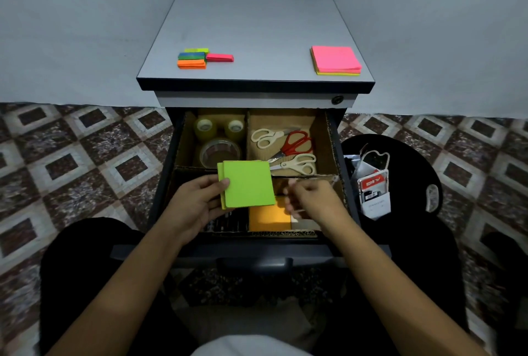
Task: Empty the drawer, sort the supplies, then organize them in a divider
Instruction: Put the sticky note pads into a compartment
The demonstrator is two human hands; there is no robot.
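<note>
The green pad hides the near rim of the clear tape roll behind it and the top of the orange pad below it. Just right of the green pad, the right hand is motion-blurred, so its grasp cannot be told. The dark items under the pad's lower edge are too dim to identify.

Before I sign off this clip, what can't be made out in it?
Head view only:
- Right-hand grip: motion-blurred; whether it holds anything is unclear.
- Orange pad: partly covered by the green pad and that hand.
- Dark items at the front left of the drawer: shadowed, under the left-hand grip.
- Packets on the stool: print too small.
</note>
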